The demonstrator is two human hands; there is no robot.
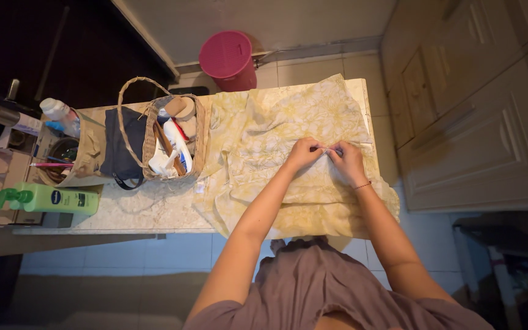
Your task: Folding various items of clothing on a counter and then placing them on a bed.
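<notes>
**Garment Laid Flat: Pinching a Fold at Centre**

On the tabletop point(154, 211), a marbled pale slab, I have the yellow patterned garment point(276, 122) spread wide. It covers the right half of the surface, and its near edge hangs over the front rim toward me.

Left of the cloth stands a woven basket point(198, 131) with a looped handle, holding small bottles and tubes. A dark folded cloth point(120, 146) lies against the basket's left side. Farther left, a green pump bottle point(50, 198) lies on its side near the front edge. A pink bin point(227, 58) sits on the floor beyond the far edge.

My left hand point(304, 153) and right hand point(346, 160) meet at the middle of the garment, nearly touching. The fingers of both hands are closed, pinching a small ridge of fabric between them.

Judged step: gathering or aligning a seam or fold at the garment's centre. The next move would call for holding the pinch taut and level, so that the layers underneath do not shift, and for keeping the overhanging edge from dragging the cloth off the front rim.
</notes>
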